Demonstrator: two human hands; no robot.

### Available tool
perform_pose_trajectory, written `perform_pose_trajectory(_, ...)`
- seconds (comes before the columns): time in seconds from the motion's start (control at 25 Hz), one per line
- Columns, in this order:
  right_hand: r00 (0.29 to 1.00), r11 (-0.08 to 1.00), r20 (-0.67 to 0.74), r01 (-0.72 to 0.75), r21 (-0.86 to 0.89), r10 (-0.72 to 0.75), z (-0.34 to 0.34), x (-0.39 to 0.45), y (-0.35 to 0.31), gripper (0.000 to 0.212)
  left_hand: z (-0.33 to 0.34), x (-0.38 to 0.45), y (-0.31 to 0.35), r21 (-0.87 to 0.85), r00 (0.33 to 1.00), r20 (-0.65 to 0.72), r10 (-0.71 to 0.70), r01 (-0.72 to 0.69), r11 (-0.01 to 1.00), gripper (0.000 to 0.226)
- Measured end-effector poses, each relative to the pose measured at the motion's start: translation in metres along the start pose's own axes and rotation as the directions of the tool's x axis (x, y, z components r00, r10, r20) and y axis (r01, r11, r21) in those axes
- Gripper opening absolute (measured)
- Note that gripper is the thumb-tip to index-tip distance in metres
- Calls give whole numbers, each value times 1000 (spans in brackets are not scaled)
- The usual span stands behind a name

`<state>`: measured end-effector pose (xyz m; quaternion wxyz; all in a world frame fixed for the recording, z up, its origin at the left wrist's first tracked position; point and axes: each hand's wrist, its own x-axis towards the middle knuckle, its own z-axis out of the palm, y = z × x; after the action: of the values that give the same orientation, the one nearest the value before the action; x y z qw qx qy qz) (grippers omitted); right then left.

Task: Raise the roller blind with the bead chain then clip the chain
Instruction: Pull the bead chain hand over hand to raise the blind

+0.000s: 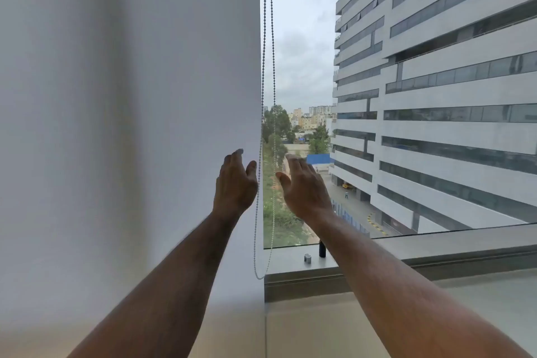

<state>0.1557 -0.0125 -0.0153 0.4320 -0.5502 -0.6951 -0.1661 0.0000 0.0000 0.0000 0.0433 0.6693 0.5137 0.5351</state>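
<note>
A white roller blind hangs fully down over the left half of the view, its lower edge below the sill level. A silver bead chain hangs in a double loop along the blind's right edge and ends in a bend near the sill. My left hand is raised in front of the blind's edge, fingers apart, just left of the chain. My right hand is raised just right of the chain, fingers apart. Neither hand holds the chain. A small grey clip-like piece sits on the sill.
The window sill runs along the bottom right, with a small black post beside the grey piece. Through the glass stands a large white office building, with trees and a road below.
</note>
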Motion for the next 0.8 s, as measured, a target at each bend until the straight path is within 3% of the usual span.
perform_pose_trajectory(0.16,998,980,-49,-34,197,45,3,9,-4,41,13,2,10,-348,995,53,-81,94,933,37)
perform_pose_trajectory(0.24,997,950,-60,-29,311,50,4,17,-9,35,21,-2,12,-434,997,32,-68,75,898,33)
perform_pose_trajectory(0.48,984,688,102,-174,705,144,-11,56,-35,30,42,-23,8,-393,986,-152,-62,-3,920,32)
perform_pose_trajectory(0.64,960,319,228,-270,909,163,-18,78,-51,23,48,-27,9,-380,982,-179,-59,-13,925,35)
perform_pose_trajectory(0.68,959,271,233,-271,924,163,-17,78,-52,23,50,-27,9,-372,984,-168,-54,-12,928,36)
perform_pose_trajectory(0.8,967,293,181,-229,928,179,-8,69,-51,28,54,-32,4,-390,993,-107,-59,13,921,38)
